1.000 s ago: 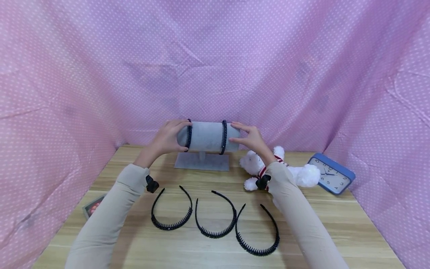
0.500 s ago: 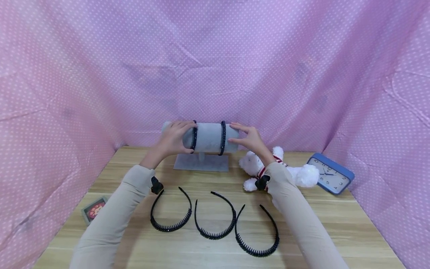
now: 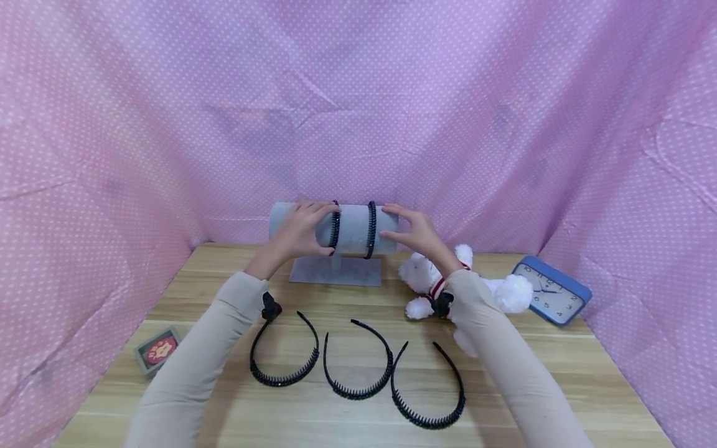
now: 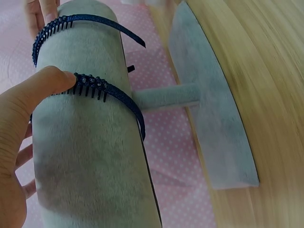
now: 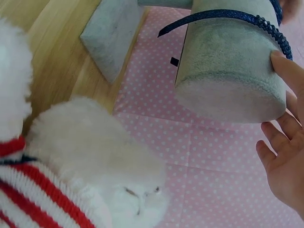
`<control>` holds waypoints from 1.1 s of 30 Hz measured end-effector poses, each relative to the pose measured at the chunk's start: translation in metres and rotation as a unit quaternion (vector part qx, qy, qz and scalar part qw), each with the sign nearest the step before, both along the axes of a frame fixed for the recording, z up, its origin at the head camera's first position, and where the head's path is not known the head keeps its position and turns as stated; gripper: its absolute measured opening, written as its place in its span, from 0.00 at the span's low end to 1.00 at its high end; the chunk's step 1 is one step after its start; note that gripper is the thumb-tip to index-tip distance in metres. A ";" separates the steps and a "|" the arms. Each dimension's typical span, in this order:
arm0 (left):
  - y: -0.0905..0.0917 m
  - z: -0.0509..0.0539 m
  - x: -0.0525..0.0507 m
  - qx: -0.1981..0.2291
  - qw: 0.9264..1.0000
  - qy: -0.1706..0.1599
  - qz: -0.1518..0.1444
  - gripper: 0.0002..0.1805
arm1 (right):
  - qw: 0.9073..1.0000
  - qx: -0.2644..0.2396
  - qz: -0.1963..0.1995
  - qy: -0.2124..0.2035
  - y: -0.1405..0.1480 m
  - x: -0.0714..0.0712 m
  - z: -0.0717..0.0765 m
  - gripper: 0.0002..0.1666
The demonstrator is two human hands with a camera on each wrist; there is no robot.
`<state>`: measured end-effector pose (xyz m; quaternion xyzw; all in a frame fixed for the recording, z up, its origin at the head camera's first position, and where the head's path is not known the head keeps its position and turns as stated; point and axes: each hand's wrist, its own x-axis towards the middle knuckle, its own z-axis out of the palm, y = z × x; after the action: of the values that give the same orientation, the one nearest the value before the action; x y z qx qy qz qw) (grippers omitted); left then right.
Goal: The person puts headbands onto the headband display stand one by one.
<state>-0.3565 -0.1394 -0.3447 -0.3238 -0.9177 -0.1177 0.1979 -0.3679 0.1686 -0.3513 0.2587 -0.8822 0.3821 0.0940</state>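
A grey velvety headband display stand (image 3: 354, 230) has a horizontal roll on a post and flat base. Two black toothed headbands sit around the roll. On the left headband (image 4: 90, 81), my left hand (image 3: 299, 231) presses its thumb at the beaded front, with fingers over the top and behind the roll. My right hand (image 3: 417, 234) holds the roll's right end, thumb (image 5: 285, 66) on the front beside the right headband (image 3: 371, 231), with some fingers spread past the end. The parts of the fingers behind the roll are hidden.
Three more black headbands lie on the wooden table: left (image 3: 284, 378), middle (image 3: 358, 392) and right (image 3: 430, 421). A white plush dog (image 3: 417, 272) and blue-framed clock (image 3: 554, 292) lie at the right. At the left is a small framed item (image 3: 159, 350). A pink dotted cloth (image 3: 358, 124) hangs behind.
My left hand has slid the left headband rightward along the roll, closer to the right headband, uncovering the roll's left end. My right hand has stayed at the right end.
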 end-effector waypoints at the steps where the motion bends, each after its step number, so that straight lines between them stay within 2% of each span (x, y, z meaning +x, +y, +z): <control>1: 0.001 0.000 0.000 -0.001 1.000 0.001 0.000 0.50 | 1.000 0.012 0.001 0.013 -0.001 0.001 0.000 0.36; 5: 0.007 -0.002 -0.001 -0.006 1.000 0.003 0.000 0.50 | 0.997 0.045 0.009 0.062 -0.002 0.002 -0.001 0.36; 10: 0.015 -0.001 -0.002 -0.006 1.000 0.004 -0.006 0.49 | 0.993 0.052 0.018 0.105 -0.002 0.001 -0.003 0.35; 14: 0.019 0.000 -0.002 -0.013 1.000 0.006 -0.003 0.49 | 0.991 0.049 0.016 0.123 -0.002 0.001 -0.003 0.33; 20: 0.017 0.002 -0.004 -0.009 1.000 -0.006 -0.001 0.49 | 0.991 0.051 0.005 0.121 -0.003 0.002 -0.001 0.33; 27: 0.004 0.003 -0.007 0.026 0.999 -0.017 0.009 0.48 | 0.993 0.039 0.003 0.114 -0.005 0.002 -0.001 0.32; 30: -0.001 0.004 -0.007 0.036 0.999 -0.024 0.013 0.48 | 0.992 0.037 0.001 0.123 -0.005 0.002 -0.001 0.33; 33: -0.003 0.001 -0.006 0.028 0.999 -0.022 0.021 0.48 | 0.991 0.037 -0.001 0.132 -0.006 0.002 -0.001 0.33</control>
<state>-0.3626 -0.1425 -0.3437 -0.2961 -0.9247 -0.1460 0.1893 -0.3659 0.1630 -0.3526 0.3089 -0.8760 0.3116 0.2004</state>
